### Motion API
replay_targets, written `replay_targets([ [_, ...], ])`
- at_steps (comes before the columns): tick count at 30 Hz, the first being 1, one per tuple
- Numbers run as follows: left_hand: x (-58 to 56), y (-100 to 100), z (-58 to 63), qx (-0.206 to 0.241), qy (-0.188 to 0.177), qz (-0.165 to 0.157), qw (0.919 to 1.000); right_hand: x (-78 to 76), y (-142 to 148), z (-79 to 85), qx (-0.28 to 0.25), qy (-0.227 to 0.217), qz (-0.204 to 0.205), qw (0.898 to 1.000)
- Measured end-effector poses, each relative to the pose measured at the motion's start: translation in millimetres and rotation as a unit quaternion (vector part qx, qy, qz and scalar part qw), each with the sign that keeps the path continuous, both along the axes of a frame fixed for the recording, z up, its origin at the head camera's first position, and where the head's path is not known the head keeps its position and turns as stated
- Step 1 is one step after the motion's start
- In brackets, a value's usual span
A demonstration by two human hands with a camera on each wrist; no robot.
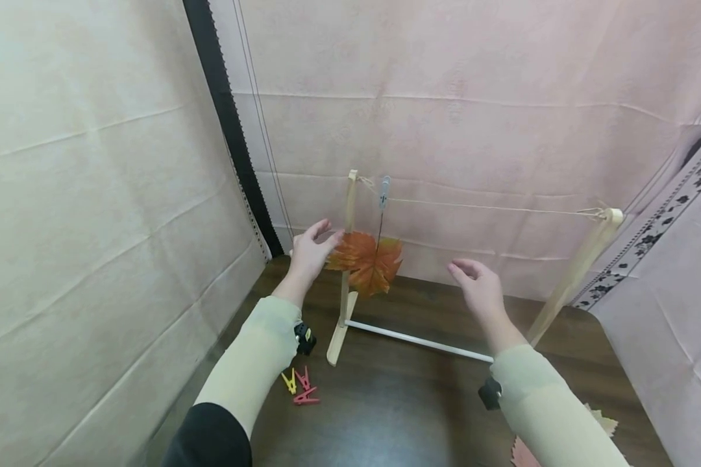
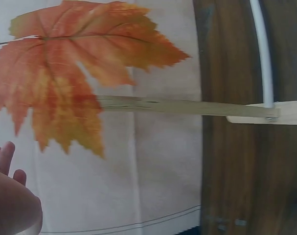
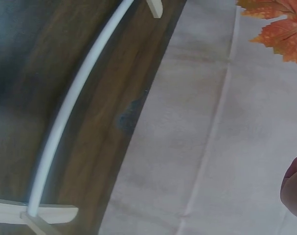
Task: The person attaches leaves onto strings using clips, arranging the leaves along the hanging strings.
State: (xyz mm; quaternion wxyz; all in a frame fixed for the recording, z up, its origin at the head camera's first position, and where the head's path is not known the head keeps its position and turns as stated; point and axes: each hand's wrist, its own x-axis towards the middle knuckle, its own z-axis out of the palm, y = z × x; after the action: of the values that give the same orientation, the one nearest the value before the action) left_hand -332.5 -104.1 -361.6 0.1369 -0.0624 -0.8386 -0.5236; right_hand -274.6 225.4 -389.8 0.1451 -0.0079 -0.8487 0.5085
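An orange maple leaf [image 1: 369, 261] hangs by its stem from a pale blue clothespin [image 1: 384, 192] on a string [image 1: 473, 206]. The string runs between the posts of a wooden stand. My left hand [image 1: 311, 254] is beside the leaf's left edge, fingers extended and thumb apart, holding nothing. In the left wrist view the leaf [image 2: 65, 73] hangs just past the fingertips. My right hand [image 1: 478, 285] is raised in front of the stand, to the right of the leaf, with loosely bent fingers and nothing in it. Only part of that hand [image 3: 294, 188] enters the right wrist view.
Yellow [image 1: 290, 381] and red clothespins [image 1: 306, 396] lie on the dark wooden table [image 1: 380, 408] at left. A white rod [image 1: 420, 340] joins the stand's feet low down. Partly under the right sleeve are a pink leaf [image 1: 523, 453] and a pale leaf [image 1: 603, 420]. Cloth walls surround the table.
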Motion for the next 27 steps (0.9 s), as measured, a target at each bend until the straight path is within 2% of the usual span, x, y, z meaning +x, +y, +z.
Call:
replay_targets([
  [7, 3.5, -9.3, -25.9, -0.013, -0.007, 0.007, 0.9999, 10.6, 4.6, -17.6, 0.023, -0.023, 0.013, 0.999],
  [14, 8.0, -17.4, -45.0, 0.0, -0.029, 0.002, 0.9996, 19.5, 13.5, -31.0, 0.029, -0.036, 0.021, 0.999],
  [21, 9.0, -26.9, -64.3, 0.009, -0.041, 0.011, 0.9991, 25.3, 22.9, -41.4, 0.034, -0.036, 0.022, 0.999],
  [27, 14.4, -37.2, -82.3, 0.018, -0.054, 0.025, 0.9981, 34.9, 29.4, -61.9, 0.041, -0.052, 0.032, 0.997],
])
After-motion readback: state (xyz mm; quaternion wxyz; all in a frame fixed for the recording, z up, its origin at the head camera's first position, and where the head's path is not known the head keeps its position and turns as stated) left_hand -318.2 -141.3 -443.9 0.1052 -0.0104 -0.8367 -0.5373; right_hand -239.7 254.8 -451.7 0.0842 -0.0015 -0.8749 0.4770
